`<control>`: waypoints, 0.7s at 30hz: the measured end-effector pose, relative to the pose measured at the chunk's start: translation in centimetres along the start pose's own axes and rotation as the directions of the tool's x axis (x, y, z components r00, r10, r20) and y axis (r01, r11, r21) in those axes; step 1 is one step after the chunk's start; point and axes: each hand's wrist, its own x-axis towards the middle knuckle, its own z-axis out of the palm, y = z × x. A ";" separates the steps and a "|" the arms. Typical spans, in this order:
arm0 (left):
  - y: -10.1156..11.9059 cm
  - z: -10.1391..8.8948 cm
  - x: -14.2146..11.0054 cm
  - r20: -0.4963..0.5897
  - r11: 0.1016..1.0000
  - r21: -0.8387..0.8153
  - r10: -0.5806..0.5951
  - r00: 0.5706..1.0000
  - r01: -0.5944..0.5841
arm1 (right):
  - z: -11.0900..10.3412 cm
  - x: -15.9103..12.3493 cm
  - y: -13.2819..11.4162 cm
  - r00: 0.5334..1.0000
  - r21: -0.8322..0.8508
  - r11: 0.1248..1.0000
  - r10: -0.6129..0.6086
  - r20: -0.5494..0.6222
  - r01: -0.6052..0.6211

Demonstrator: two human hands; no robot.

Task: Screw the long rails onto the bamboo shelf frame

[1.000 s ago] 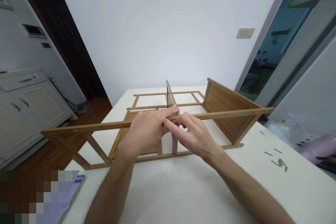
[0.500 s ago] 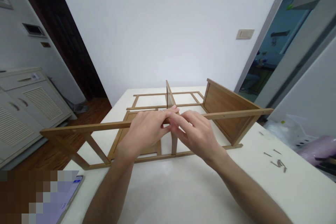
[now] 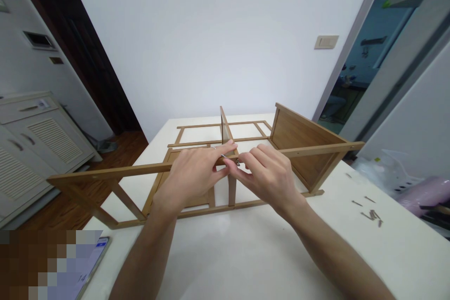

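Observation:
A long bamboo rail (image 3: 116, 168) runs across the table in front of me, joined to a bamboo frame (image 3: 218, 140) lying flat. My left hand (image 3: 193, 173) pinches a thin metal rod, possibly a hex key (image 3: 227, 156), at the joint where the rail meets an upright bamboo divider panel (image 3: 225, 126). The rod's far end lies against the joint, and its tip is partly hidden. My right hand (image 3: 267, 173) grips the rail beside that joint, its thumb close to the rod's end. A bamboo side panel (image 3: 302, 143) stands at the right.
Several loose metal screws (image 3: 371, 215) lie on the white table (image 3: 246, 262) to the right. A tablet (image 3: 94, 253) sits at the near left corner. Plastic packaging (image 3: 393, 173) and a pink item (image 3: 425, 194) are beyond the right edge. A white cabinet (image 3: 35, 140) stands at the left.
My hands have drawn slightly apart, with the right hand shifted rightward, so the thin metal rod now shows between them. The wooden pieces appear unmoved apart from a small shift of the whole view.

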 end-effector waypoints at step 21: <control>-0.1 0.2 0.1 -0.001 1.000 -0.027 0.007 1.000 -0.007 | 0.5 -0.5 -2.0 0.993 -0.109 0.987 0.117 0.005 -0.116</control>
